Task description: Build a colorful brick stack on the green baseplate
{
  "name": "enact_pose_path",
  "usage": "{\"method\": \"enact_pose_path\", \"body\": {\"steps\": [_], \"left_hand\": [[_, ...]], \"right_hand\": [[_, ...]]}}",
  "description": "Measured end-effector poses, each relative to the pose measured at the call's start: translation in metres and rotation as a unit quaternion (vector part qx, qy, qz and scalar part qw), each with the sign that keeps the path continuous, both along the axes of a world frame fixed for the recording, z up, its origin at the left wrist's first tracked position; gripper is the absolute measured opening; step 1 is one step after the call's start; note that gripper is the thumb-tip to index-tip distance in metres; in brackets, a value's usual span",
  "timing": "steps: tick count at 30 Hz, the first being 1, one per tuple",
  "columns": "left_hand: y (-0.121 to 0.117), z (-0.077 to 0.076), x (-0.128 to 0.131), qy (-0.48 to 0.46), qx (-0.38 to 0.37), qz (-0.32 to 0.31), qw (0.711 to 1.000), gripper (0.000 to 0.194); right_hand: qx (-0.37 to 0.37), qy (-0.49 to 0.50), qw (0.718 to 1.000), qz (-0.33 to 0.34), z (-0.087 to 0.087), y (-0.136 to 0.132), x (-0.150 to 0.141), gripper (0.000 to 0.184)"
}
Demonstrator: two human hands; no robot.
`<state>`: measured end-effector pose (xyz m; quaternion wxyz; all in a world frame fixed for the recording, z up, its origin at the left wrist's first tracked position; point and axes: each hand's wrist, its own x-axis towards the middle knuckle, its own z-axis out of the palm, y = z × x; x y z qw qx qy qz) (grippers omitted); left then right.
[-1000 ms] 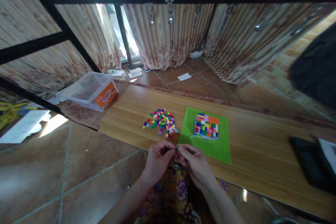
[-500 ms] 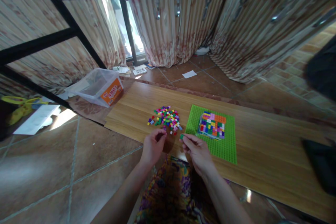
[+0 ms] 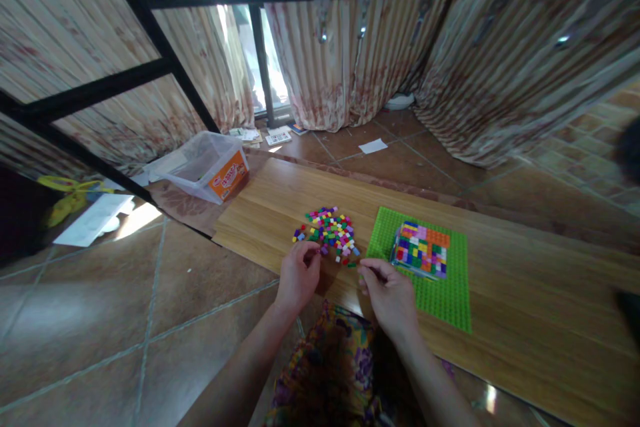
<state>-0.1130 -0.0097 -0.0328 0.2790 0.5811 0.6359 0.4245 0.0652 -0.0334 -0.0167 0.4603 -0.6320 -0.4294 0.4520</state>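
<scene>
My left hand (image 3: 299,275) is over the near edge of the pile of small coloured toy bricks (image 3: 335,230), thumb and forefinger drawn together. What they pinch, if anything, is too small to make out. A purple brick (image 3: 324,249) lies right beside those fingertips. My right hand (image 3: 389,292) is closed in a pinch between the pile and the green baseplate (image 3: 453,307); its fingertips hide whatever is in them. Just left of them shows a small green brick (image 3: 352,265). On the baseplate sits a block of many-coloured bricks (image 3: 423,250), packed closely together.
The wooden table (image 3: 280,190) runs across in front of me. At its far left end stands a clear plastic bin (image 3: 200,163) with an orange label. A dark object (image 3: 627,310) is at the right edge. Papers (image 3: 373,146) lie on the tiled floor beyond.
The view has shifted slightly, so everything sits farther right. The green brick that was in my right fingertips now appears just left of them, low by the table. My left hand stays beside the pile.
</scene>
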Motion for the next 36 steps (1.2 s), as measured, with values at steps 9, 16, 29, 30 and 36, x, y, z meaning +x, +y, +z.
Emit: {"method": "enact_pose_path", "body": {"steps": [9, 16, 29, 30, 36], "left_hand": [[-0.009, -0.007, -0.008, -0.031, -0.006, 0.012, 0.999, 0.019], [-0.013, -0.007, -0.016, -0.045, -0.029, 0.043, 0.998, 0.024], [0.006, 0.01, -0.038, 0.124, 0.052, 0.075, 0.988, 0.021], [0.009, 0.011, -0.04, 0.143, 0.049, 0.064, 0.986, 0.022], [0.02, 0.016, -0.04, 0.25, -0.01, -0.005, 0.968, 0.021]], "right_hand": [[0.15, -0.259, 0.952, 0.062, 0.0, 0.006, -0.015, 0.031], [0.152, -0.277, 0.945, 0.079, -0.001, -0.005, -0.004, 0.029], [0.178, -0.336, 0.922, 0.077, 0.014, 0.067, -0.009, 0.03], [0.172, -0.342, 0.92, 0.078, 0.015, 0.073, -0.01, 0.029], [0.168, -0.339, 0.923, 0.067, 0.014, 0.085, -0.009, 0.027]]}}
